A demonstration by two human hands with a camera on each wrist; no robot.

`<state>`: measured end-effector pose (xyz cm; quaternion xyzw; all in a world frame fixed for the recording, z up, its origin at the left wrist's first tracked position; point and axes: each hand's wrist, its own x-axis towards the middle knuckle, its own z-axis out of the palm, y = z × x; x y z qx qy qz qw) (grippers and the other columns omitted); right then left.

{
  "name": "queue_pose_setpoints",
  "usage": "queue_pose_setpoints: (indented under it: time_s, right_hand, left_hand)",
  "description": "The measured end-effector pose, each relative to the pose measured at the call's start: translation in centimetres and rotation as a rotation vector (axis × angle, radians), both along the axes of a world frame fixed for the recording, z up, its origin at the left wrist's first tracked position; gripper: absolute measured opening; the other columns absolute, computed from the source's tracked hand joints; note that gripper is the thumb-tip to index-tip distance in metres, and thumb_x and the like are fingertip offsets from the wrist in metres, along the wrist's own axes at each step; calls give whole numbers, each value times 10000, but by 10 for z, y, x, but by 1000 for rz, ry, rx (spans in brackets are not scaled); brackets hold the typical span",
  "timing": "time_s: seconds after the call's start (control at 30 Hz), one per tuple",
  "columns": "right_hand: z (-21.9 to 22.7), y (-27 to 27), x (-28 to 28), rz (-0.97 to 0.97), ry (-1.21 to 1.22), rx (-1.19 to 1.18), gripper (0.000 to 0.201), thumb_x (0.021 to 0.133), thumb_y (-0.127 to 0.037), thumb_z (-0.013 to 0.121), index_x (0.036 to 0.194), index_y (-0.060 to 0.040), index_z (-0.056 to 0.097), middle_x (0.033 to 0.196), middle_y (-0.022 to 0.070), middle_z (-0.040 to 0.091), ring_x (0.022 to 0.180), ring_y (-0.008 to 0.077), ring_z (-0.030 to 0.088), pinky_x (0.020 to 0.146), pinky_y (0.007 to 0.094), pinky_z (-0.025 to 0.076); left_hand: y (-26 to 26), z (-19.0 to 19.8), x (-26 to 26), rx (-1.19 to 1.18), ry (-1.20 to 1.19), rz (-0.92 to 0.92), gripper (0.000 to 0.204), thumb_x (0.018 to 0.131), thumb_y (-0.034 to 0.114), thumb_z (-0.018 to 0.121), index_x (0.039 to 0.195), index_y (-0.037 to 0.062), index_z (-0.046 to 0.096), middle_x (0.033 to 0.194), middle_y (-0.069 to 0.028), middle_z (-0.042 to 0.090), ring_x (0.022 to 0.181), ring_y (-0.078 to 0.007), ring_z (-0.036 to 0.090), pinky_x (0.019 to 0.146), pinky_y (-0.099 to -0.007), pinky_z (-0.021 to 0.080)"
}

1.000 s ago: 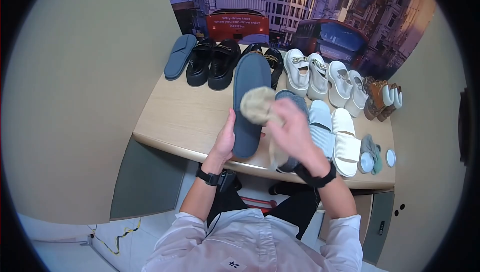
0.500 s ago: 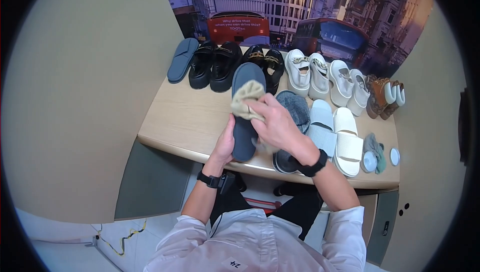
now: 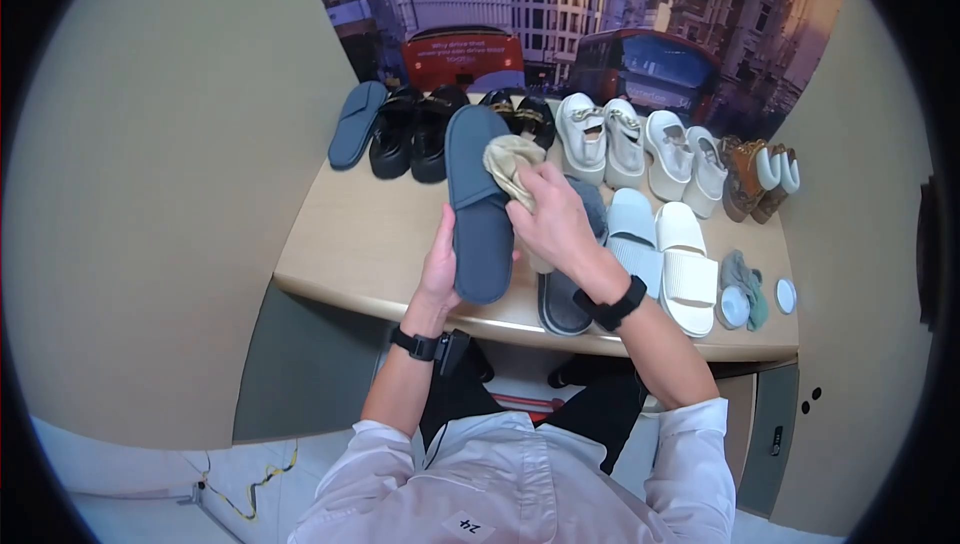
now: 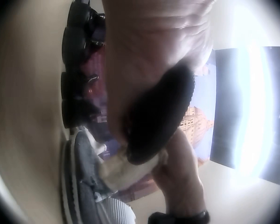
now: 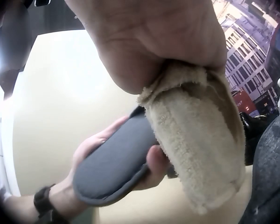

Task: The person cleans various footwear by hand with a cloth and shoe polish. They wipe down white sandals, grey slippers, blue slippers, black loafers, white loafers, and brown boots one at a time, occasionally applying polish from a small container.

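My left hand grips a grey-blue slipper from its left side, above the table's front edge. In the head view its toe points to the back, with the toe cover facing up. The right hand holds a bunched beige cloth at the right edge of that toe cover. The right wrist view shows the fuzzy cloth hanging from the hand, overlapping the slipper; the left thumb and fingers lie on opposite sides of the heel end. The left wrist view has the slipper's dark heel end below the palm.
Along the back of the table stand a matching slipper, black loafers, white platform shoes and brown boots. Grey slippers, a light blue slide, a white slide and a grey-green cloth lie to the right.
The slipper has turned in my left hand, so its toe cover shows more plainly. The cloth has moved across the slipper from its middle to the right edge of the toe cover.
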<state>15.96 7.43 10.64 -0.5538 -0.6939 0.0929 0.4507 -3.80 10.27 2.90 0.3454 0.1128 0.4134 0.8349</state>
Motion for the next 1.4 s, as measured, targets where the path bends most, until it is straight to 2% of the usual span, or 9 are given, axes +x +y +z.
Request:
queue_pose_setpoints:
  time_s: [0.17, 0.37, 0.63, 0.87, 0.97, 1.17, 1.27, 1.33, 1.4]
  right_hand:
    - [1, -32, 10, 95, -42, -141, 467, 907, -163, 698, 1351, -18, 715, 1130, 263, 685, 1054, 471, 706, 959, 514, 583]
    - [-9, -32, -17, 51, 26, 67, 501, 891, -106, 694, 1390, -63, 686, 1160, 244, 660, 1008, 473, 704, 903, 518, 600]
    - [-43, -84, -29, 211, -117, -92, 614, 864, -103, 748, 1474, -129, 679, 1187, 204, 656, 985, 426, 726, 884, 494, 623]
    - [11, -83, 35, 30, 25, -54, 479, 876, -129, 718, 1353, -110, 746, 1117, 183, 700, 1021, 399, 710, 914, 464, 587]
    - [19, -62, 47, -101, 214, -79, 433, 892, -149, 711, 1318, -74, 744, 1097, 195, 700, 1037, 407, 696, 930, 460, 566]
    - [-18, -50, 11, -11, 236, -122, 417, 909, -174, 704, 1298, -26, 716, 1098, 220, 686, 1042, 429, 691, 941, 475, 559]
    - [-23, -54, -2, 38, 184, -61, 483, 916, -162, 697, 1373, -5, 691, 1138, 232, 669, 1061, 445, 690, 950, 489, 562]
    - [-25, -59, -11, 61, 164, -74, 468, 915, -109, 687, 1375, -25, 701, 1176, 213, 680, 1092, 411, 701, 969, 452, 564]
    - [-29, -64, -14, 77, 142, -49, 515, 915, -139, 693, 1418, -26, 687, 1169, 222, 668, 1078, 427, 697, 955, 482, 570]
  left_hand:
    - [0, -5, -2, -22, 42, 65, 798, 1167, 682, 202, 1528, 54, 537, 1311, -132, 722, 1180, -270, 744, 1055, -474, 630]
    - [-7, 24, 27, -24, 7, 172, 806, 1169, 676, 226, 1626, 56, 463, 1547, -149, 617, 1364, -266, 663, 1120, -426, 584]
    - [14, 3, 9, 10, 115, 149, 943, 1118, 774, 204, 1582, -4, 468, 1398, -226, 699, 1215, -306, 742, 1024, -437, 634]
    - [16, 18, -12, 94, 81, 386, 467, 1190, 276, 529, 1574, 17, 471, 1371, -159, 701, 1194, -251, 745, 1008, -402, 639]
    - [19, 16, -19, 27, -45, 213, 475, 1155, 148, 581, 1594, 30, 443, 1440, -142, 662, 1236, -225, 718, 1052, -388, 609]
    - [0, 24, 21, 165, 65, 312, 642, 1095, 38, 647, 1668, 21, 355, 1511, -130, 610, 1377, -188, 606, 1170, -371, 503]
    - [6, 11, 20, 217, 260, 399, 573, 1175, 225, 496, 1692, 18, 363, 1555, -133, 586, 1465, -198, 530, 1220, -346, 428]
    - [7, 8, 18, 194, 106, 317, 637, 1209, 423, 298, 1654, -12, 436, 1578, -134, 588, 1472, -198, 535, 1231, -353, 408]
    - [-3, 16, 9, 166, -16, 168, 675, 1208, 468, 281, 1632, -26, 455, 1571, -127, 601, 1454, -210, 559, 1241, -369, 405]
